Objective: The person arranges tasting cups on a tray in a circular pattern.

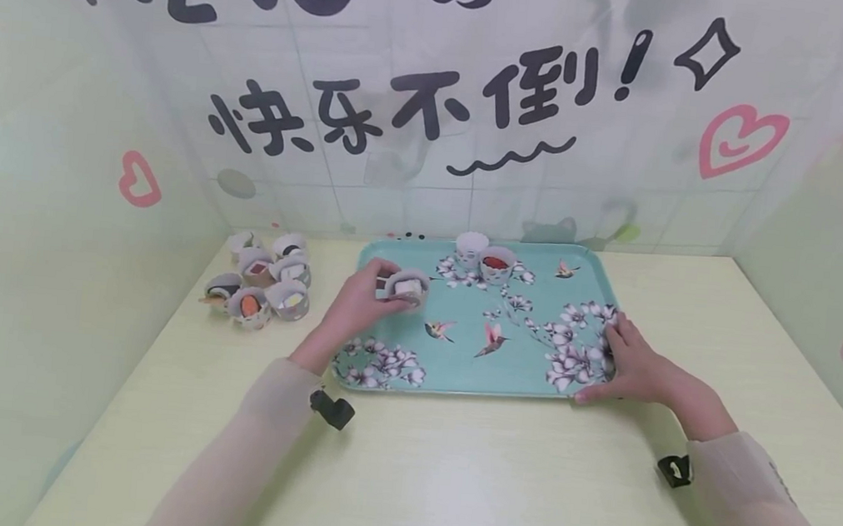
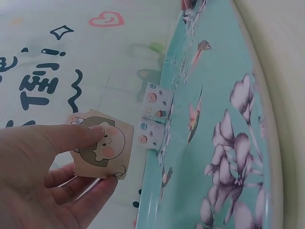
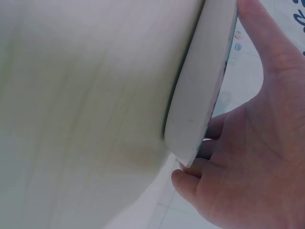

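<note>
My left hand [image 1: 358, 298] pinches a small paper cup [image 2: 110, 145] by its side, thumb on one face and fingers on the other. A cartoon face is printed on the cup, and something white shows inside it in the head view. The cup is above the left part of a turquoise tray [image 1: 449, 374] patterned with flowers and birds. My right hand [image 1: 641, 367] grips the tray's near right corner, thumb at the front edge and fingers curled at the right rim. Two paper cups stand at the back of the tray, a pale one [image 1: 471, 253] and one with red contents [image 1: 496, 275].
Several paper cups [image 1: 257, 315] with small coloured pieces in them stand grouped on the table [image 1: 418, 472] left of the tray. A printed curtain [image 1: 412, 195] with writing and hearts hangs behind the table and along both sides.
</note>
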Available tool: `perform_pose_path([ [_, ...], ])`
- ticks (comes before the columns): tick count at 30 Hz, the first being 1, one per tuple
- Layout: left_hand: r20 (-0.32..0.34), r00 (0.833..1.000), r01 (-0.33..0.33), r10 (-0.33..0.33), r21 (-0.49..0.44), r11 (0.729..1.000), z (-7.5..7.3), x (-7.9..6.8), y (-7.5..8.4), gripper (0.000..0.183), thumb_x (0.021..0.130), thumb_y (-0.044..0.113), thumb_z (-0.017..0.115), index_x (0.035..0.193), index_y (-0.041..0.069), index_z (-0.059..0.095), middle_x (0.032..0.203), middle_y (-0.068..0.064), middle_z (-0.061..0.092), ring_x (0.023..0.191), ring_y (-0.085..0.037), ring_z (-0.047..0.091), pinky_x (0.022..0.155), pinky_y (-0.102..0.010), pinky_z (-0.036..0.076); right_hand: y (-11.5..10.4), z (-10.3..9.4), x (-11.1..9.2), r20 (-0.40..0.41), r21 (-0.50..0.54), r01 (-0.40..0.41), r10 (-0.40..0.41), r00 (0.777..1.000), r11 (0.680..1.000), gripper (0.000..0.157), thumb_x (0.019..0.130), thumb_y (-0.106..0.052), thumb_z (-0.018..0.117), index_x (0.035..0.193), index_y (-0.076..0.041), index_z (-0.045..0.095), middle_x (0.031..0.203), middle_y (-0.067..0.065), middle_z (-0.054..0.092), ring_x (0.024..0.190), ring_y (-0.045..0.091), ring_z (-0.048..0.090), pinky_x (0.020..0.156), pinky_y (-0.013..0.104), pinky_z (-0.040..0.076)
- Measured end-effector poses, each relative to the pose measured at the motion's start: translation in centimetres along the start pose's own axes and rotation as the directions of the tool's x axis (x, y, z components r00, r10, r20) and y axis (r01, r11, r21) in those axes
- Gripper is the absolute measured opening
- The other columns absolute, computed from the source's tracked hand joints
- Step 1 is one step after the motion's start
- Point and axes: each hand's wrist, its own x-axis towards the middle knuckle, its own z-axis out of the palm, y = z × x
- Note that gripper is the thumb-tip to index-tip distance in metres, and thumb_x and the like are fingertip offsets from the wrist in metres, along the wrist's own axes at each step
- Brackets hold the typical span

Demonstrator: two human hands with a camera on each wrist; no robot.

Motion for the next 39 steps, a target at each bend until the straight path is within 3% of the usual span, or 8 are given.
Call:
perform_pose_path([
  [9, 0.033, 0.999, -0.028, 0.028, -0.026, 0.999, 2.0, 1.7, 1.5, 0.056, 0.088, 0.018, 0.077, 0.134, 0.005, 0.048, 0.134, -0.014, 0.058, 0.124, -0.032, 0.058, 0.101, -0.044, 0.053, -0.2, 0.2, -0.1, -0.001, -0.003, -0.009, 0.009, 1.0, 1.0, 0.137, 0.066, -0.051, 0.088, 0.147, 0.024, 0.008, 0.155, 0.045, -0.007, 0.145, 0.06, -0.002, 0.117, 0.071, 0.015],
  [17, 0.058, 0.998, -0.003, 0.005, -0.04, 0.999, 3.7, 3.1, 3.2, 0.055, 0.088, 0.02, 0.078, 0.133, 0.008, 0.049, 0.133, -0.011, 0.059, 0.122, -0.027, 0.059, 0.099, -0.041, 0.054, -0.4, -0.1, -0.2, -0.004, -0.025, -0.005, 0.005, 1.0, 1.0, 0.134, 0.067, -0.048, 0.089, 0.146, 0.025, 0.009, 0.154, 0.047, -0.006, 0.145, 0.06, -0.001, 0.116, 0.071, 0.016],
  [29, 0.075, 0.997, -0.034, 0.035, -0.017, 0.999, 6.4, 4.7, 5.0, 0.052, 0.087, 0.021, 0.079, 0.13, 0.009, 0.052, 0.131, -0.009, 0.06, 0.119, -0.025, 0.057, 0.103, -0.04, 0.052, -0.4, -0.2, -0.2, -0.001, -0.016, -0.001, 0.001, 1.0, 1.0, 0.134, 0.067, -0.047, 0.089, 0.146, 0.025, 0.009, 0.154, 0.047, -0.006, 0.145, 0.06, -0.002, 0.116, 0.071, 0.016],
  [39, 0.093, 0.995, -0.016, 0.018, -0.019, 1.0, 8.6, 5.8, 5.9, 0.05, 0.087, 0.021, 0.078, 0.129, 0.009, 0.053, 0.13, -0.008, 0.061, 0.116, -0.024, 0.057, 0.099, -0.041, 0.052, -0.1, -0.2, 0.0, -0.001, -0.011, 0.004, -0.004, 1.0, 1.0, 0.135, 0.067, -0.048, 0.089, 0.147, 0.025, 0.008, 0.154, 0.047, -0.008, 0.145, 0.06, -0.002, 0.116, 0.071, 0.016],
])
